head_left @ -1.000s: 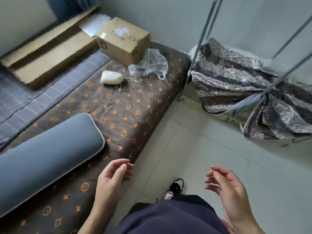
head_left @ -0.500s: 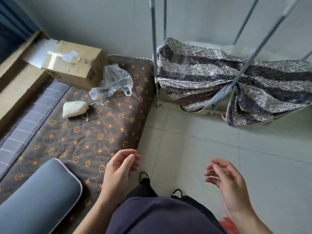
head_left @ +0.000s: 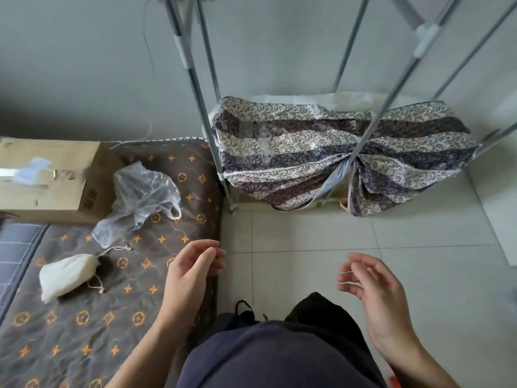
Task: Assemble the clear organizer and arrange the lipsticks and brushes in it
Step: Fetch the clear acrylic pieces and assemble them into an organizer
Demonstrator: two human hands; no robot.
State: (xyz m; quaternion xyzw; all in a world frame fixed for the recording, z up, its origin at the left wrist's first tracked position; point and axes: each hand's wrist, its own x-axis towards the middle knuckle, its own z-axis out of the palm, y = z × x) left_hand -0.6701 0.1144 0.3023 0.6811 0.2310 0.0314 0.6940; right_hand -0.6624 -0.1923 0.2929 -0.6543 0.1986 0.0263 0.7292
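No organizer, lipsticks or brushes show in the head view. My left hand [head_left: 193, 271] hovers over the right edge of the brown patterned mattress [head_left: 112, 317], fingers loosely curled, holding nothing. My right hand [head_left: 369, 289] floats above the tiled floor [head_left: 307, 242], fingers apart and empty. A small white drawstring pouch [head_left: 65, 274] lies on the mattress to the left of my left hand. A crumpled clear plastic bag [head_left: 142, 197] lies beyond it, beside a cardboard box [head_left: 47, 177].
A metal rack frame [head_left: 207, 121] stands against the grey wall, with a paisley fabric cover [head_left: 335, 155] bunched at its base. My dark trousers and a black shoe [head_left: 246, 312] fill the lower middle.
The view has swung to the right: the box, bag and pouch slid left, the grey pillow left the view, and the rack came to the centre. Both hands stay raised and empty.
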